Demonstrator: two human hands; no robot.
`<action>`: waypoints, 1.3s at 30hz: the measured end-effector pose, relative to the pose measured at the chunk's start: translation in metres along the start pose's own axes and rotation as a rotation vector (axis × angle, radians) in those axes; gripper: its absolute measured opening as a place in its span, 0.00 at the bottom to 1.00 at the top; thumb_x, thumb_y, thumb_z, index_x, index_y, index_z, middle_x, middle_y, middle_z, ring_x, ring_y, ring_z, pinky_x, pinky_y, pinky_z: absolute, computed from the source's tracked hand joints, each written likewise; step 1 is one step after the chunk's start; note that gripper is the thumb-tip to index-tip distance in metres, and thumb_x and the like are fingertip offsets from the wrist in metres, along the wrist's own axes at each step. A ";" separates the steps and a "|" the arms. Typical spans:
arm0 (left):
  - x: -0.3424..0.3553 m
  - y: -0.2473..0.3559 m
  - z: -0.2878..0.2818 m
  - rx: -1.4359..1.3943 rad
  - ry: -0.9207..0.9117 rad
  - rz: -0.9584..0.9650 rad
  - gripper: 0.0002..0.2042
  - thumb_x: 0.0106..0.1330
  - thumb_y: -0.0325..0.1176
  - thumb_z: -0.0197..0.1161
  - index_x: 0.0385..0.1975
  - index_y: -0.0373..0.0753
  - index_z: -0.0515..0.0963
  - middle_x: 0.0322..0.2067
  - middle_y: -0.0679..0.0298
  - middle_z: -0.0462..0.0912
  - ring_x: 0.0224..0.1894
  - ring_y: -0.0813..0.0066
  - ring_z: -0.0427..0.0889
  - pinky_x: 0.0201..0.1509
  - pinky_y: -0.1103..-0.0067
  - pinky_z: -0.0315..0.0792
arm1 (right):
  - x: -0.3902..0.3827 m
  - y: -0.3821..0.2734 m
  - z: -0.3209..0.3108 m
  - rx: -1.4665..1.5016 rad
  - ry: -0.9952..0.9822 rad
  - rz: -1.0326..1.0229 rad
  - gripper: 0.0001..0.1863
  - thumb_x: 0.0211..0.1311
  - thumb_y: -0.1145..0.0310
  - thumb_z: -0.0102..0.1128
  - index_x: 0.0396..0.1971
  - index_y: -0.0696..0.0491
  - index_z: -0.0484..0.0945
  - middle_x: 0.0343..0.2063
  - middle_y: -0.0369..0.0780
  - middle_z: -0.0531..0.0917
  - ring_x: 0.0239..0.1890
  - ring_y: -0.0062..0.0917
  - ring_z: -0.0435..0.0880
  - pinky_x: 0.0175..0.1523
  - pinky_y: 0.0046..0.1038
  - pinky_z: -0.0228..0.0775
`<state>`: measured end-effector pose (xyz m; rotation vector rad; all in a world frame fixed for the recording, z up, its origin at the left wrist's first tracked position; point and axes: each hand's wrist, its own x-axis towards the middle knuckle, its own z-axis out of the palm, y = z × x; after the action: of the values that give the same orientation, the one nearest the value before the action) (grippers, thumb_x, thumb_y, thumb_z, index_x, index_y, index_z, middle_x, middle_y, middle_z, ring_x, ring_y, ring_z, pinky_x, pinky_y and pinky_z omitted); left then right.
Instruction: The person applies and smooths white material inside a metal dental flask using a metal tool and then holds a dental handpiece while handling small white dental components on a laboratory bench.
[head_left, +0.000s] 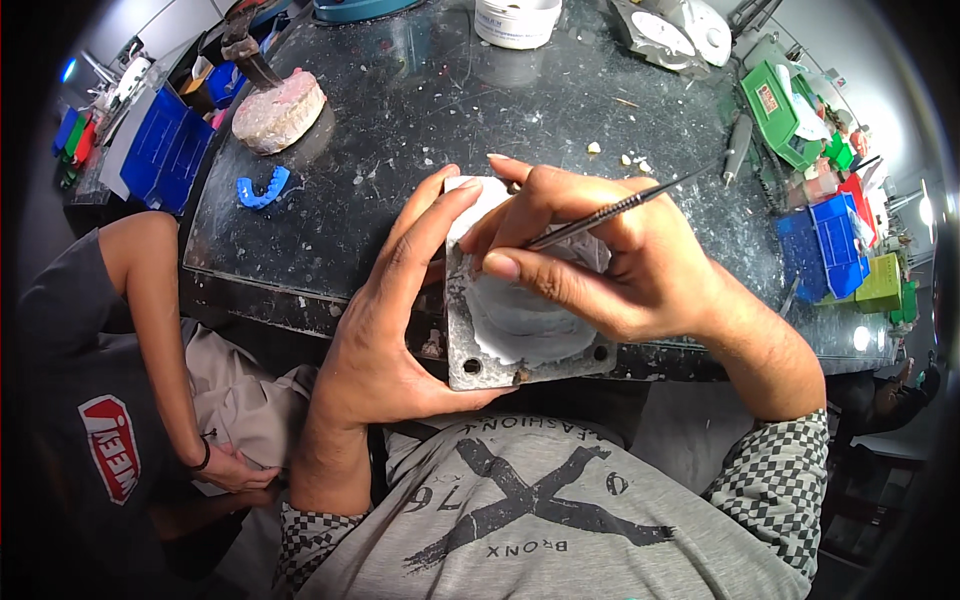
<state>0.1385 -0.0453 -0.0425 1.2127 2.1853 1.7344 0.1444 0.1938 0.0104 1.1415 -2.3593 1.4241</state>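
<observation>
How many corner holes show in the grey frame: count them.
2: left near-corner hole and right near-corner hole of the grey frame; the right hand may hide more.

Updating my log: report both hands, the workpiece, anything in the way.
Left hand grips metal frame. Right hand pinches slim metal tool over white filling. Blue arch-shaped piece apart on bench, not in the way.

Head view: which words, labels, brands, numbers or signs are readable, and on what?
Grey T-shirt: dark letters and digits around crossed bars; legible, not transcribed.
Co-worker's dark shirt: lettering on a red-and-white patch; legible, not transcribed.
White tub: blue print, too small to read reliably.
Green bin: red label, too small to read.
</observation>
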 end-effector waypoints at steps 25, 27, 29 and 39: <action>0.000 0.005 0.014 0.051 0.135 0.015 0.61 0.36 0.38 0.90 0.76 0.37 0.59 0.74 0.38 0.60 0.76 0.43 0.63 0.75 0.59 0.66 | -0.023 -0.002 0.020 0.052 0.240 0.060 0.06 0.69 0.76 0.65 0.44 0.59 0.83 0.35 0.42 0.87 0.39 0.36 0.90 0.69 0.45 0.74; -0.001 0.003 0.016 0.003 0.151 0.024 0.61 0.36 0.38 0.90 0.75 0.37 0.59 0.74 0.37 0.60 0.76 0.43 0.64 0.74 0.59 0.68 | -0.020 -0.003 0.020 -0.039 0.203 0.036 0.05 0.69 0.76 0.66 0.42 0.59 0.82 0.34 0.42 0.86 0.38 0.37 0.90 0.65 0.42 0.77; 0.000 0.001 0.017 -0.026 0.167 0.037 0.61 0.36 0.38 0.90 0.75 0.38 0.60 0.74 0.37 0.59 0.75 0.43 0.66 0.73 0.59 0.69 | -0.019 -0.005 0.019 -0.058 0.186 0.038 0.04 0.68 0.77 0.66 0.40 0.59 0.81 0.33 0.43 0.85 0.37 0.39 0.89 0.58 0.39 0.79; -0.001 0.002 0.012 0.036 0.149 0.013 0.61 0.35 0.38 0.90 0.75 0.38 0.61 0.74 0.38 0.60 0.75 0.43 0.65 0.73 0.60 0.68 | -0.010 -0.012 0.011 -0.132 0.095 0.019 0.08 0.64 0.77 0.69 0.36 0.57 0.76 0.32 0.44 0.82 0.37 0.42 0.86 0.42 0.37 0.76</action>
<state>0.1465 -0.0365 -0.0453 1.1418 2.3042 1.8551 0.1621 0.1873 0.0078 0.9986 -2.3642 1.2773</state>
